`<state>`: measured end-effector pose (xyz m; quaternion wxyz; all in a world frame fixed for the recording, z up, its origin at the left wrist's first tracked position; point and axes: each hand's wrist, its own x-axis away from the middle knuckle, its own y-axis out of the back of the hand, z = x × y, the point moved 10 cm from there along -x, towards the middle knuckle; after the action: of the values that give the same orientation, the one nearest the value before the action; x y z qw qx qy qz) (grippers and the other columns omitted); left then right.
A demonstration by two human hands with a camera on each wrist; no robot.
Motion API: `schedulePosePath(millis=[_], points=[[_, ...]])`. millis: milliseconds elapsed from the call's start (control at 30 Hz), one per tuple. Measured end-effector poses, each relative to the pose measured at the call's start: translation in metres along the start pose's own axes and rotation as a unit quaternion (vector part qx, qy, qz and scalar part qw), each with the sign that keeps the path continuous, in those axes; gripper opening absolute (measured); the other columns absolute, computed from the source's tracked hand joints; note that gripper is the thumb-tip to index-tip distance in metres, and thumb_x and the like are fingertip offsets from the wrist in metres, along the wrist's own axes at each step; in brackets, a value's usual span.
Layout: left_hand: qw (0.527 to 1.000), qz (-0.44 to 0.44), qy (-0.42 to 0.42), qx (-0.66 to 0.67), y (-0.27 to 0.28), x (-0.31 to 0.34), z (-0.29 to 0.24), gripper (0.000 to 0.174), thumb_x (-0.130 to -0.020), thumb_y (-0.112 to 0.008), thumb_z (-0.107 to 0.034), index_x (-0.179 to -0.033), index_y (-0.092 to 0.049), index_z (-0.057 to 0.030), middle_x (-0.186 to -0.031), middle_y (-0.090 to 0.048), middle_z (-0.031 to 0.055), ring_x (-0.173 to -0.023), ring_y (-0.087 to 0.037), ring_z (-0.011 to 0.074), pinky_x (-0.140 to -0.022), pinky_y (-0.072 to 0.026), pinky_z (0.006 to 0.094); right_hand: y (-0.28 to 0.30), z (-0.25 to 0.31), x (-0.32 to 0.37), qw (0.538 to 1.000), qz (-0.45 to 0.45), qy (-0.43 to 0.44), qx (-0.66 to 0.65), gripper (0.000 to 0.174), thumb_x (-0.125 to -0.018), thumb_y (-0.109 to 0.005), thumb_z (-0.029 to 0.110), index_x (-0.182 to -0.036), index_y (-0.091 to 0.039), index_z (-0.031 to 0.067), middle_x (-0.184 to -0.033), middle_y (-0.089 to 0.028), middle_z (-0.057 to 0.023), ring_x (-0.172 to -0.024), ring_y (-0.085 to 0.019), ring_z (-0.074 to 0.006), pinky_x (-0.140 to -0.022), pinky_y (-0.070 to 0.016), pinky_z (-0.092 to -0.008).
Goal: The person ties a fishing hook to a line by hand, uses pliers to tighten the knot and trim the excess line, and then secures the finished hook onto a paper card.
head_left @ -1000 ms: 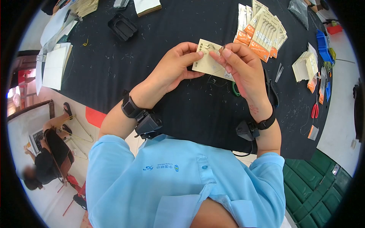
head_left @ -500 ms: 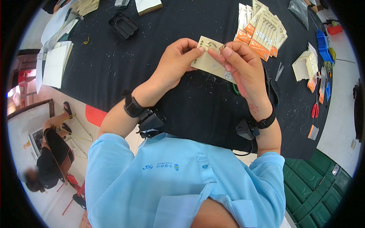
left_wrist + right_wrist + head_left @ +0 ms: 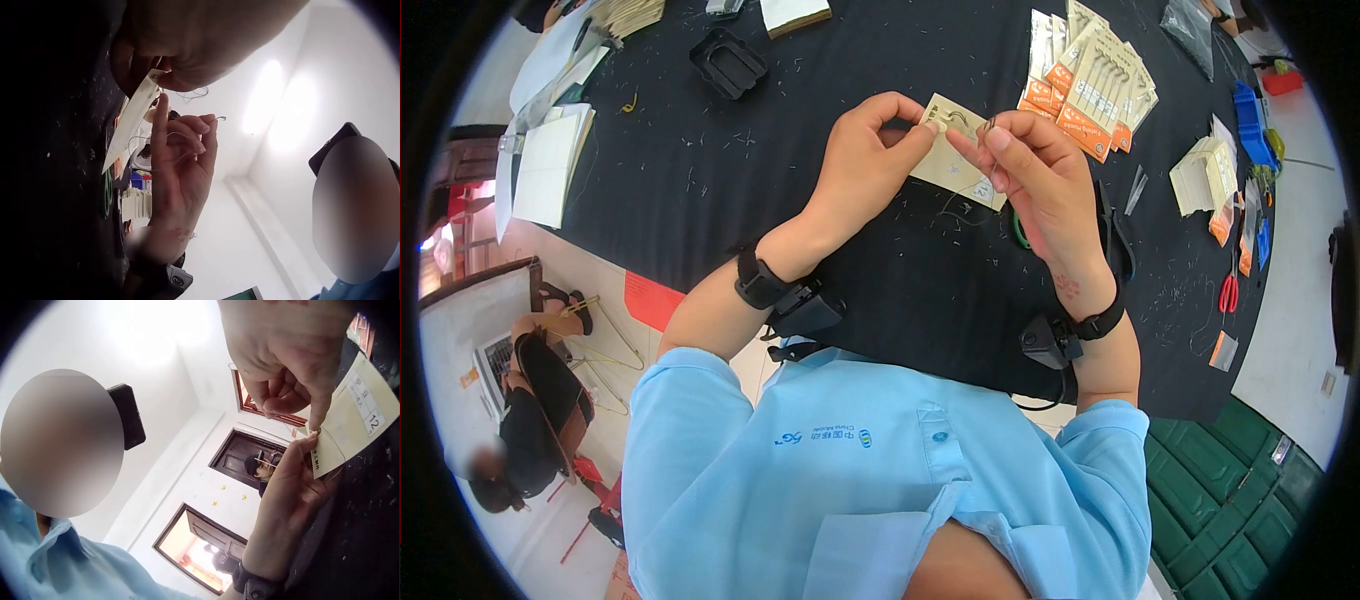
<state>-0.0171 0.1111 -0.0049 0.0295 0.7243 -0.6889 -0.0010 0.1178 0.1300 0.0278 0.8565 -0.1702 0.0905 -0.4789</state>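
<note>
The left hand (image 3: 860,165) pinches the upper left corner of a cream card (image 3: 963,180), its thumb on the front beside some dark hooks (image 3: 957,117). At the card's right side the right hand (image 3: 1050,185) pinches a small hook between thumb and fingertip, and one of its fingers reaches to the card near the left thumb. A thin line (image 3: 178,134) crosses the right hand in the left wrist view. The right wrist view shows the card (image 3: 356,419) with a white label marked 12, and the two hands meeting at its corner.
Orange-and-cream hook packets (image 3: 1100,85) lie fanned behind the right hand. A black tray (image 3: 728,64) stands at the back left. Green-handled scissors (image 3: 1020,232) lie beside the right wrist, red scissors (image 3: 1229,292) farther right. Paper stacks (image 3: 550,170) lie at the left.
The left hand has shifted slightly upward and turned, and the card's upper corner has moved up with it. The right hand has barely moved. A loop of line shows more clearly below the card.
</note>
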Motion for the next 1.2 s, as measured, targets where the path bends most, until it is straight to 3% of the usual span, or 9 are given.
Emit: schedulePosePath(millis=[367, 467, 667, 733, 867, 1067, 1133, 1200], points=[[0.999, -0.005, -0.033, -0.023, 0.002, 0.001, -0.010, 0.015, -0.089, -0.061, -0.015, -0.096, -0.061, -0.0011, -0.092, -0.064, 0.0031, -0.079, -0.063, 0.0082, -0.069, -0.0497, 0.0213, -0.004, 0.001, 0.001, 1.000, 0.020, 0.004, 0.015, 0.019, -0.090, -0.063, 0.016, -0.101, -0.062, 0.0008, -0.082, -0.062, -0.0050, -0.069, -0.053, -0.0063, -0.064, -0.0430, -0.0196], [1.000, -0.001, -0.013, -0.028, 0.000, 0.003, -0.011, 0.017, -0.090, -0.061, -0.016, -0.099, -0.061, -0.0012, -0.093, -0.064, 0.0040, -0.079, -0.063, 0.0086, -0.070, -0.0500, 0.0217, -0.001, 0.002, 0.000, 0.999, 0.013, 0.010, 0.033, 0.019, -0.090, -0.063, 0.016, -0.100, -0.062, 0.0007, -0.083, -0.063, -0.0051, -0.069, -0.053, -0.0061, -0.064, -0.0430, -0.0195], [0.998, 0.002, -0.057, -0.030, -0.003, 0.004, -0.018, 0.022, -0.091, -0.060, -0.017, -0.106, -0.060, -0.0015, -0.096, -0.064, 0.0056, -0.084, -0.064, 0.0108, -0.070, -0.0507, 0.0221, -0.001, 0.007, 0.000, 1.000, 0.001, 0.021, 0.016, 0.019, -0.089, -0.063, 0.016, -0.100, -0.062, 0.0000, -0.083, -0.063, -0.0051, -0.069, -0.052, -0.0058, -0.064, -0.0427, -0.0195], [0.996, -0.017, -0.082, -0.029, 0.000, 0.004, -0.023, 0.021, -0.087, -0.060, -0.011, -0.100, -0.060, 0.0043, -0.086, -0.067, 0.0085, -0.080, -0.066, 0.0124, -0.066, -0.0508, 0.0233, -0.003, 0.006, 0.000, 1.000, 0.009, 0.017, 0.008, 0.019, -0.089, -0.063, 0.016, -0.099, -0.062, -0.0002, -0.083, -0.063, -0.0053, -0.069, -0.052, -0.0057, -0.064, -0.0424, -0.0192], [0.997, -0.014, -0.072, -0.006, -0.001, 0.003, -0.021, 0.021, -0.087, -0.060, -0.011, -0.100, -0.060, 0.0049, -0.086, -0.067, 0.0094, -0.081, -0.066, 0.0119, -0.067, -0.0510, 0.0233, -0.005, 0.004, 0.001, 1.000, 0.011, 0.017, 0.016, 0.019, -0.089, -0.063, 0.017, -0.098, -0.062, 0.0000, -0.082, -0.063, -0.0046, -0.070, -0.053, -0.0055, -0.064, -0.0424, -0.0190], [0.994, -0.026, -0.101, -0.032, 0.000, 0.005, -0.026, 0.020, -0.087, -0.061, -0.011, -0.097, -0.060, 0.0051, -0.084, -0.067, 0.0107, -0.080, -0.066, 0.0120, -0.067, -0.0510, 0.0234, 0.004, 0.003, 0.004, 0.980, -0.080, 0.035, 0.178, 0.016, -0.088, -0.063, 0.016, -0.094, -0.063, 0.0003, -0.077, -0.062, -0.0022, -0.059, -0.052, -0.0063, -0.058, -0.0428, -0.0196], [0.995, -0.005, -0.093, -0.047, -0.004, 0.005, -0.023, 0.021, -0.090, -0.061, -0.017, -0.103, -0.061, 0.0002, -0.090, -0.067, 0.0075, -0.083, -0.065, 0.0108, -0.071, -0.0509, 0.0227, 0.005, 0.016, 0.006, 0.939, -0.121, 0.115, 0.302, 0.012, -0.086, -0.064, 0.012, -0.088, -0.064, 0.0006, -0.073, -0.062, -0.0029, -0.056, -0.051, -0.0067, -0.053, -0.0416, -0.0204], [0.995, -0.006, -0.092, -0.048, -0.004, 0.006, -0.025, 0.021, -0.090, -0.061, -0.017, -0.103, -0.061, 0.0002, -0.089, -0.067, 0.0073, -0.082, -0.065, 0.0105, -0.071, -0.0508, 0.0225, 0.000, 0.021, 0.007, 0.917, -0.127, 0.128, 0.357, 0.010, -0.085, -0.065, 0.011, -0.085, -0.064, 0.0007, -0.072, -0.061, -0.0036, -0.056, -0.052, -0.0070, -0.052, -0.0411, -0.0208]])
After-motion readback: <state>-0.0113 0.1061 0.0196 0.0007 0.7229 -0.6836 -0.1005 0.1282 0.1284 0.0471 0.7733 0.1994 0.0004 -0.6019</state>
